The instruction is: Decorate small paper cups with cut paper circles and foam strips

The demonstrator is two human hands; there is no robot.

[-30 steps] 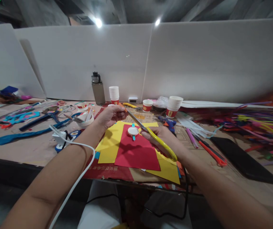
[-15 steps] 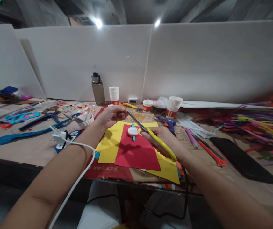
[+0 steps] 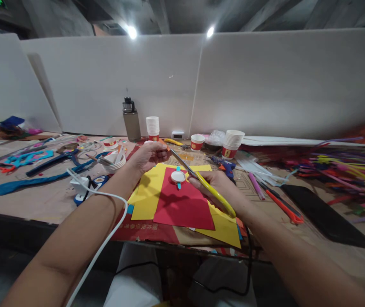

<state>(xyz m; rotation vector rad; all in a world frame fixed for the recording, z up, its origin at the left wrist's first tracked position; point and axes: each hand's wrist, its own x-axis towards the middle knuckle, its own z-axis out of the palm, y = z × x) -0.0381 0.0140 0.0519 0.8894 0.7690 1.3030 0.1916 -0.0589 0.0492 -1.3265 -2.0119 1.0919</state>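
My left hand [image 3: 152, 157] pinches a small orange piece [image 3: 168, 148] above the sheets. In my right hand [image 3: 216, 187] are long scissors [image 3: 208, 186] with yellow handles, their blade tips at the orange piece. Below my hands a red sheet [image 3: 182, 209] lies over yellow sheets [image 3: 145, 200]. A round white disc [image 3: 178, 177] rests near the top of the red sheet, with small teal tabs showing above and below it.
Stacked paper cups [image 3: 232, 143], a single cup [image 3: 197, 142] and a bottle [image 3: 131, 123] stand behind. A blue glue gun [image 3: 228, 167], red-handled scissors [image 3: 286, 207] and a black phone-like slab [image 3: 326, 215] lie right. A white cable [image 3: 105, 238] crosses my left forearm.
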